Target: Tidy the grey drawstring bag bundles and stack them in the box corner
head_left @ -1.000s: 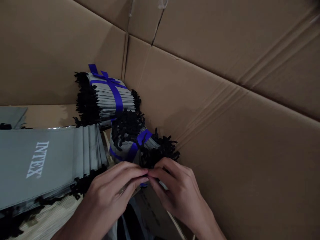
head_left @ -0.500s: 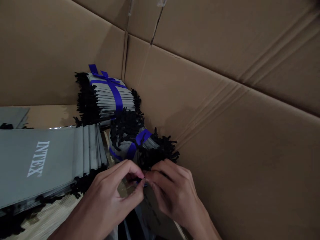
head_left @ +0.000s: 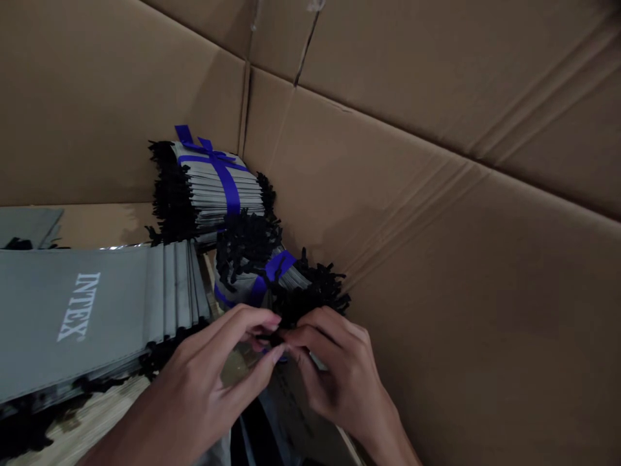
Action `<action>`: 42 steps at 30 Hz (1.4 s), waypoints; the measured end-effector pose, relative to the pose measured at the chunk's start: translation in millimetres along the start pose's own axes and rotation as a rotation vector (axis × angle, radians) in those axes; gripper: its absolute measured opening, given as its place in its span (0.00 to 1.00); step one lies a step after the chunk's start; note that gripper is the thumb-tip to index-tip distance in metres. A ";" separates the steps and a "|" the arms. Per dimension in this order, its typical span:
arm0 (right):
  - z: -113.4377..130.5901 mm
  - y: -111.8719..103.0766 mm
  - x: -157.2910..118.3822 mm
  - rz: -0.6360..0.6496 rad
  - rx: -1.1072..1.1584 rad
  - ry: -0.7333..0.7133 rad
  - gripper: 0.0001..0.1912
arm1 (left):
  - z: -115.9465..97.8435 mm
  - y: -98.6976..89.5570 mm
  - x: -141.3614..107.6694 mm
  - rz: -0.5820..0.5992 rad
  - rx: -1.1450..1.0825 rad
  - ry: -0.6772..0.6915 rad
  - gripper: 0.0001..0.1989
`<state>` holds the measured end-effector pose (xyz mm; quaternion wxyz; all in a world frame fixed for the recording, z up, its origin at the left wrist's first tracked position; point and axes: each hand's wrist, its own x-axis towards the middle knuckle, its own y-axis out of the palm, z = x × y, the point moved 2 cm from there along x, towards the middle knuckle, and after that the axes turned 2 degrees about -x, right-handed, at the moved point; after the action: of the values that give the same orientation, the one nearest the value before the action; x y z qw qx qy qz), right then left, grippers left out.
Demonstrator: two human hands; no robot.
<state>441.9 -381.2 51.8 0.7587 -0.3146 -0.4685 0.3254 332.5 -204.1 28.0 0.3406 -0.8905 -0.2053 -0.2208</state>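
- Two bare hands meet at the lower centre of my view: the left hand and the right hand, both curled inward, with their fingertips almost touching.
- Finger state: narrow. The left fingers now stand slightly further from the right fingers, leaving a small gap between them.
- Contact: from here, I read the fingertips as working at a small dark knot of black cord, with a speck of blue just below it. The fingers hide most of it, so I cannot tell whether it is firmly held.
- Nearest object: a bundle of grey pouches with black drawstrings, bound by a glossy blue strap, lies just above the hands and touches the right hand.
- Left of the hands: a stack of flat grey pouches printed "INTEX" lies on a pale wooden surface.
- Behind: a second strapped bundle of grey pouches rests against the first, in the corner of a brown corrugated cardboard carton.
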 end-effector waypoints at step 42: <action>1.5 -3.6 5.5 -0.015 0.001 -0.002 0.05 | 4.5 -2.7 -6.1 0.055 0.054 0.242 0.17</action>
<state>443.2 -378.7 57.9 0.7609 -0.3104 -0.4712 0.3204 327.2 -200.5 23.1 0.3925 -0.8532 -0.1441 -0.3117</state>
